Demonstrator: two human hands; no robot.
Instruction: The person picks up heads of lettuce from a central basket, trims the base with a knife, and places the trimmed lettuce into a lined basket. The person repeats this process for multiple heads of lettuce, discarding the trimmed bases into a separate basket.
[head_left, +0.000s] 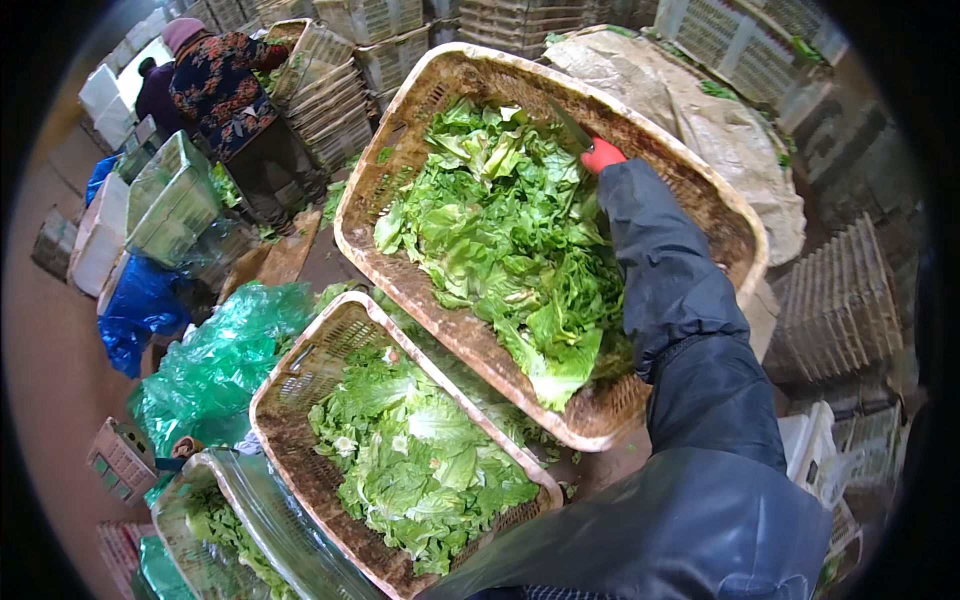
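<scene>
My right hand (602, 156), in a red glove with a dark sleeve, holds a knife (571, 124) at the right side of a large dirty plastic basket (405, 294). The blade points up and left over the basket's inner wall. Loose green lettuce leaves (510, 217) lie heaped in that basket, left of my arm. Below it, a second plastic basket (289, 431) holds paler lettuce leaves (431, 450). My left hand is out of view.
A co-worker (225, 97) in a flowered jacket bends at stacked crates (326, 112), beside another person (157, 94). Green plastic film (217, 360) and a plastic-lined crate (180, 495) lie at left. A beige sheet (675, 112) lies behind the large basket; stacked crates (836, 307) stand right.
</scene>
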